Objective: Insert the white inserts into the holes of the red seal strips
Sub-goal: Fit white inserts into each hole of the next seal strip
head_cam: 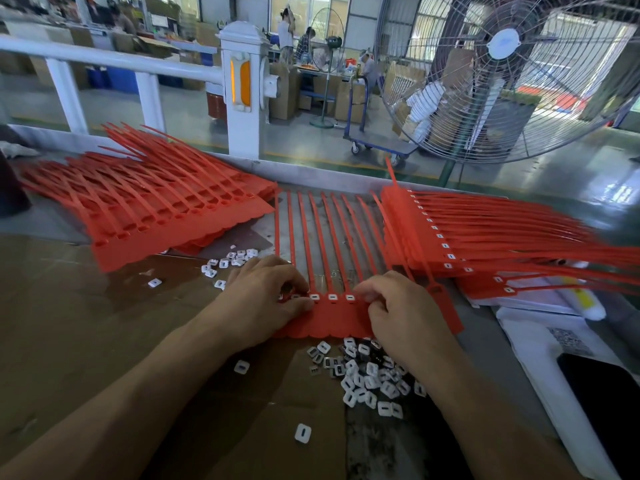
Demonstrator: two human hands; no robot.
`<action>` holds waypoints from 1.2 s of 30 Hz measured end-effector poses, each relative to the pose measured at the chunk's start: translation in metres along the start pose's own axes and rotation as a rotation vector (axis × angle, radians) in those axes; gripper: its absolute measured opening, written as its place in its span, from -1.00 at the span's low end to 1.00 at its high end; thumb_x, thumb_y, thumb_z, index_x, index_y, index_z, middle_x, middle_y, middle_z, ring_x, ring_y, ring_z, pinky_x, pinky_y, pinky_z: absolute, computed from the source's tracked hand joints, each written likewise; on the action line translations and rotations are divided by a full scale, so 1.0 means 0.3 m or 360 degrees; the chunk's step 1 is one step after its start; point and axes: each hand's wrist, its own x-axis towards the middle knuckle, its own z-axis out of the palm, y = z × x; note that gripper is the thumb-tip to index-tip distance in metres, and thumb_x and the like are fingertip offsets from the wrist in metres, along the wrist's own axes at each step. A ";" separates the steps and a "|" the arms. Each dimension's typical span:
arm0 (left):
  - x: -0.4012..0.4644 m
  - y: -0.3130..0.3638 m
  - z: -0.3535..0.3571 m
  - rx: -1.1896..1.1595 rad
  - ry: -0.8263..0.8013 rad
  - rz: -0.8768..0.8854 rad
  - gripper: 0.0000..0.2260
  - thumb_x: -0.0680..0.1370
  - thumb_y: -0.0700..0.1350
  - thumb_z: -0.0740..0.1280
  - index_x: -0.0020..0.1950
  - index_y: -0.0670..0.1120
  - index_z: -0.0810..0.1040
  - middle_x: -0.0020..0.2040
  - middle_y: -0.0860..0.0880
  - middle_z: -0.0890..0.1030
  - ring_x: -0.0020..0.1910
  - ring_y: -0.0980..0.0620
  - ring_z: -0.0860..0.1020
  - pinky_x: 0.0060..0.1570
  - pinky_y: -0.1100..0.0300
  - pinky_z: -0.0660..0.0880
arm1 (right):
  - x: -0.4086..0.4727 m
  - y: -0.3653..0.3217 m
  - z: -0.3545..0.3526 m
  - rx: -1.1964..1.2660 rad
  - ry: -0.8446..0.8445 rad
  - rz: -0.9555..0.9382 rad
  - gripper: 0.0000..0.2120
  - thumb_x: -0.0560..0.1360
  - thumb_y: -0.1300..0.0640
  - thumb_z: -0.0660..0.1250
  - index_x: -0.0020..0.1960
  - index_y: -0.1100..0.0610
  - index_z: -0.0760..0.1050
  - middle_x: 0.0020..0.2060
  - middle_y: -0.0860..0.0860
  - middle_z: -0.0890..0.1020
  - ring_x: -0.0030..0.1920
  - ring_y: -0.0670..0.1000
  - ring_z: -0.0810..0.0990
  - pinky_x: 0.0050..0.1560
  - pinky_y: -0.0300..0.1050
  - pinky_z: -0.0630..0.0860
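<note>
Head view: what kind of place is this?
Probably a factory assembly bench: stacks of red seal strips, a pile of loose white inserts, a big industrial fan, and cardboard cartons on the floor beyond.

Both forearms bare, angling in from bottom of frame toward centre. Left hand (265,299) palm down, fingers curled, thumb and fingertips pinched together. Right hand (398,306) palm down, knuckles up, fingers curled under.
</note>
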 end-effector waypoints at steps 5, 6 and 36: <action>0.004 -0.002 0.000 0.0009 -0.0006 0.0008 -0.74 0.53 0.24 0.36 0.17 0.20 0.59 0.19 0.18 0.45 0.27 0.11 0.36 0.38 -0.02 0.32 | -0.001 0.008 0.002 -0.0069 -0.0077 -0.0084 -0.62 0.60 0.26 0.24 0.22 -0.09 0.67 0.06 -0.16 0.54 0.11 -0.17 0.55 0.19 -0.15 0.54; 0.004 -0.002 0.000 0.0014 -0.0004 0.0010 -0.74 0.53 0.25 0.35 0.17 0.20 0.59 0.19 0.18 0.45 0.27 0.11 0.36 0.38 -0.03 0.32 | -0.001 0.008 0.001 -0.0100 -0.0101 -0.0101 -0.63 0.61 0.24 0.23 0.23 -0.10 0.67 0.08 -0.15 0.54 0.13 -0.15 0.54 0.20 -0.12 0.54; 0.013 -0.015 0.002 -0.0007 -0.0002 0.0046 -0.75 0.51 0.27 0.35 0.13 0.24 0.57 0.18 0.18 0.47 0.25 0.10 0.40 0.35 -0.06 0.37 | -0.013 0.056 -0.119 0.0213 -0.0752 -0.0244 -0.91 0.45 -0.01 0.58 -0.11 -0.14 0.69 -0.09 -0.24 0.62 -0.09 -0.19 0.60 -0.08 -0.34 0.47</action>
